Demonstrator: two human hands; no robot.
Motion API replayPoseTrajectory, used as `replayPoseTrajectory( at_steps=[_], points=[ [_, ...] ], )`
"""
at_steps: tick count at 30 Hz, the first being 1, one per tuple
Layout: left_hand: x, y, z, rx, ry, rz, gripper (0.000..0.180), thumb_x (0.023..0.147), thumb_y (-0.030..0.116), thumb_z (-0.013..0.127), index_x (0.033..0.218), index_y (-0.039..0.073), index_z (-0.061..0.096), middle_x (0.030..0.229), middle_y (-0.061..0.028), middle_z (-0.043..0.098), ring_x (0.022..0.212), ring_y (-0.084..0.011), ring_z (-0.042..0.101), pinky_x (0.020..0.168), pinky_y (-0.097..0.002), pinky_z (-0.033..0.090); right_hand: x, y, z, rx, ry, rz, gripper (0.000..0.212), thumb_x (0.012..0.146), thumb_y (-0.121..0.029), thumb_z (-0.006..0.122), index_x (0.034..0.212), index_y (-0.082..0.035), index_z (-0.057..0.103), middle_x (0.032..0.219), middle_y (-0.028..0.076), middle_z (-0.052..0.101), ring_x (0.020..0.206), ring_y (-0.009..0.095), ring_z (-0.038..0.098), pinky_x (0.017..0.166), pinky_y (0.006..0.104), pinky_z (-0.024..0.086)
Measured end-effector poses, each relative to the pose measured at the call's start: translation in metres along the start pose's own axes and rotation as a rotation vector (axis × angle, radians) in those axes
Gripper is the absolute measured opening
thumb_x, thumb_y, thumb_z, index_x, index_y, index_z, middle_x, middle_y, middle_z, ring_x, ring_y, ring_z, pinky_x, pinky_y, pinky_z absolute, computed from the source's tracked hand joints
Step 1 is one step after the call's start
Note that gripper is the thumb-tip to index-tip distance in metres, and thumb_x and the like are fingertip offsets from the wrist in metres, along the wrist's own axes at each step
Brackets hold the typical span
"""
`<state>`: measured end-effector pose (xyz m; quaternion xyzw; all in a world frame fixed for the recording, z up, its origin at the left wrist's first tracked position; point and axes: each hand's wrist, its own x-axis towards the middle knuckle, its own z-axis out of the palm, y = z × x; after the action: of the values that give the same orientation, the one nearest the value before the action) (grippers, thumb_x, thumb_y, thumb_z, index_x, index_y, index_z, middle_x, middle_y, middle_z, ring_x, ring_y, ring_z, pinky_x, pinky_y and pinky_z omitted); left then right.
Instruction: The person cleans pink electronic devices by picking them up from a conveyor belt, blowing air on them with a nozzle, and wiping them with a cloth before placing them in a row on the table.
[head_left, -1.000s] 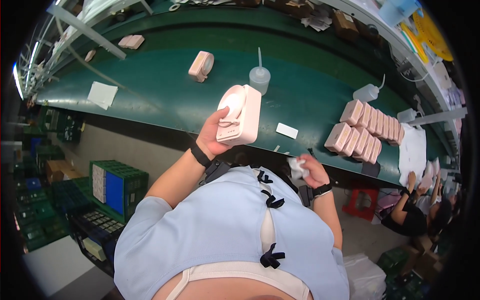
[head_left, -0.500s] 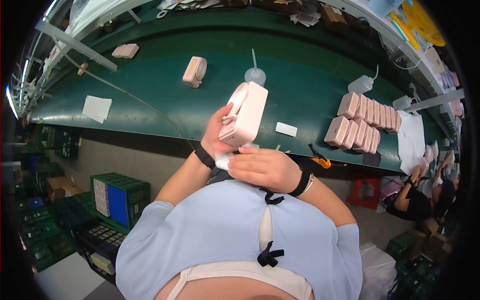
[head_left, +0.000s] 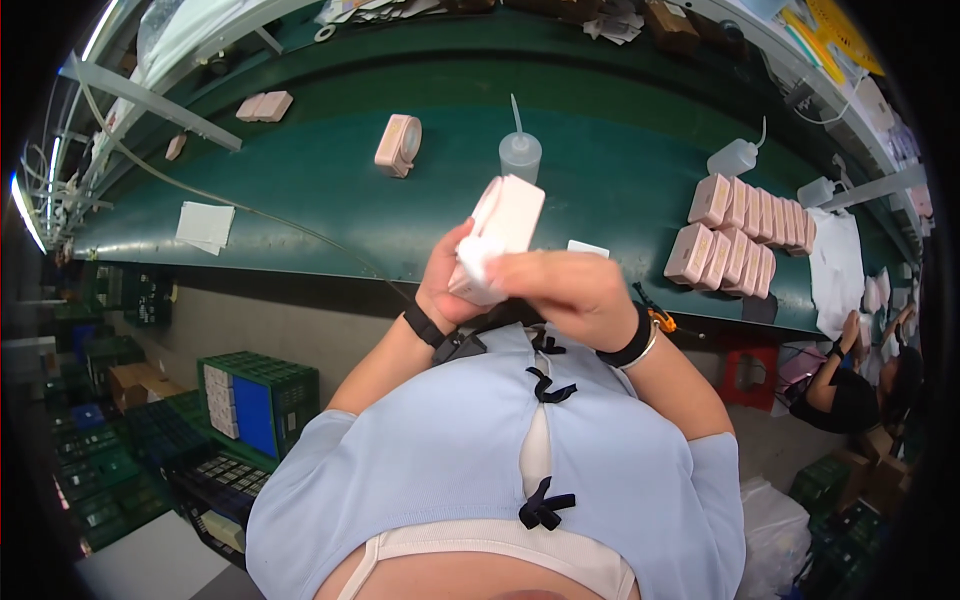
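My left hand (head_left: 442, 280) is wrapped round a pale pink box-shaped device (head_left: 522, 212), tilted above the near edge of the bench. A rounded pink part shows along its left side. My right hand (head_left: 575, 285), somewhat blurred, pinches a crumpled white cloth (head_left: 480, 257) against the lower face of the device. The cloth and fingers hide part of that face. Just beyond stands a clear squeeze bottle (head_left: 520, 158) with a thin spout. A small white rectangular piece (head_left: 588, 248), partly covered by my right hand, lies on the bench.
On the green bench (head_left: 320, 190) stand a similar pink device (head_left: 396, 146) and, at right, rows of pink devices (head_left: 735, 258). White sheets (head_left: 205, 227) lie at left. An orange-handled tool (head_left: 660, 318) rests by the front edge. Another person (head_left: 845, 385) sits at far right.
My right hand has risen from below the device and brought the white cloth up against its lower face. The device has dropped slightly in view, still in my left hand.
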<state>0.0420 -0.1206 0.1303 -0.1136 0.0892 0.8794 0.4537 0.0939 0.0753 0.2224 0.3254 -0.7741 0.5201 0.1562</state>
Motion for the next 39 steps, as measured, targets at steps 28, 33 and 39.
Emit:
replayPoseTrajectory(
  at_steps=[28,33,39],
  points=[
    [0.002,0.008,0.011,-0.728,-0.299,-0.357,0.062,0.097,0.030,0.053,0.143,-0.004,0.032,0.102,-0.0089,0.050,0.088,-0.0193,0.056,0.077,-0.0392,0.056,-0.041,0.095,-0.001,0.362,0.505,0.760,0.017,0.094,-0.006,0.059,0.109,0.001,0.064,0.096,0.002,0.066,0.086,0.008,0.060,0.079,0.0219,0.047],
    [0.009,0.014,0.008,-0.714,-0.246,-0.329,0.060,0.097,0.029,0.055,0.140,-0.006,0.033,0.101,-0.0076,0.051,0.093,-0.0192,0.056,0.091,-0.0416,0.052,-0.063,0.093,-0.006,0.577,0.520,0.889,0.018,0.096,-0.007,0.054,0.108,0.000,0.064,0.093,0.002,0.065,0.082,0.009,0.059,0.076,0.0219,0.046],
    [0.031,0.019,0.014,-0.568,0.055,-0.354,0.053,0.097,0.025,0.054,0.141,-0.001,0.038,0.101,-0.0065,0.058,0.097,-0.0209,0.060,0.094,-0.0390,0.052,-0.095,0.067,-0.032,0.704,0.592,0.958,0.018,0.096,-0.008,0.051,0.105,0.000,0.065,0.086,0.000,0.062,0.077,0.008,0.057,0.070,0.0216,0.045]
  ],
)
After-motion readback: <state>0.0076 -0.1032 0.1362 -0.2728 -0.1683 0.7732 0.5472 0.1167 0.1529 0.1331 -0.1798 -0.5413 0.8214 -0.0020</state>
